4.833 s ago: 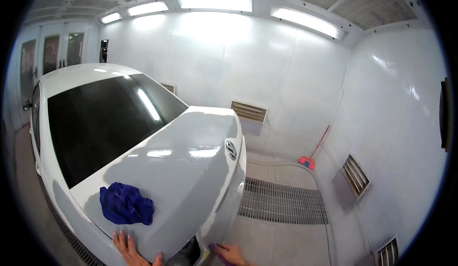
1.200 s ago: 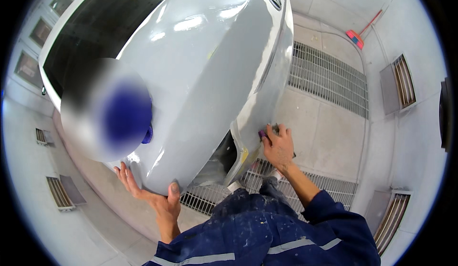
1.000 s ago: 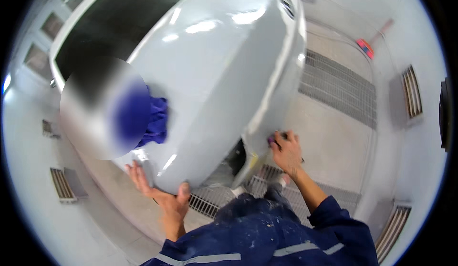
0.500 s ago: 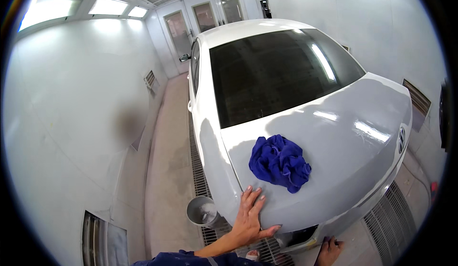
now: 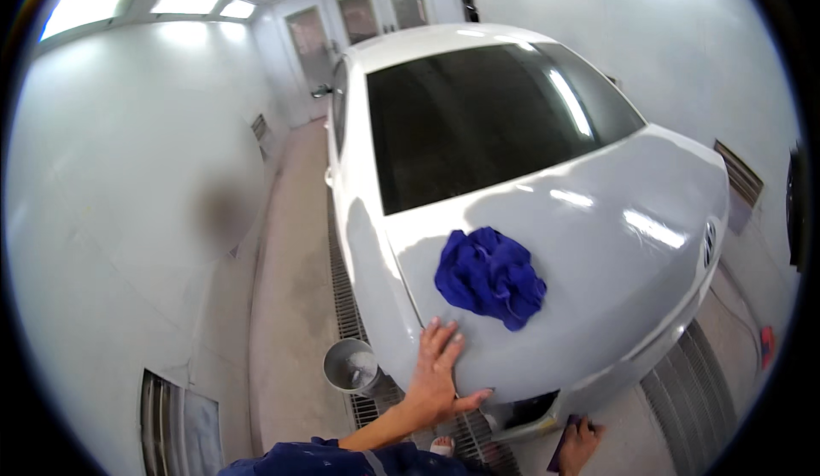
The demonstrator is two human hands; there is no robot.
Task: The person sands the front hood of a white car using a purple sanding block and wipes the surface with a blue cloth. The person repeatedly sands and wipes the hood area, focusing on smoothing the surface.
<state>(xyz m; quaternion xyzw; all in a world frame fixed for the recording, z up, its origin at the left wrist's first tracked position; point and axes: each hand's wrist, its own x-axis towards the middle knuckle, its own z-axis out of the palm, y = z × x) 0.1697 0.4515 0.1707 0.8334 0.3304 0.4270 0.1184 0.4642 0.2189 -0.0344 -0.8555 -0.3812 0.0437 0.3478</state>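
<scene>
Grey trunk lid (image 5: 589, 262) | left hand (image 5: 432, 382) splayed at its corner, unclenched | right hand (image 5: 582, 448) clasping dark pad (image 5: 564, 443)

the cloth (image 5: 489, 278) is deep violet-blue, the boot lid (image 5: 598, 237) grey in ragged patches over white, the roof (image 5: 444, 38) white, the rear window (image 5: 478, 126) near black, the pad (image 5: 560, 450) dark purple, the bucket (image 5: 340, 365) grey, the sleeve (image 5: 299, 461) navy, the floor grating (image 5: 692, 390) grey-striped.

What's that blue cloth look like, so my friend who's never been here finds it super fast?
Find the white car, then its dark rear window, then the grey-patched lid below that. The cloth lies on the lid, just beyond the left hand. It's crumpled and deep blue, unlike the smooth, pale lid around it.
</scene>
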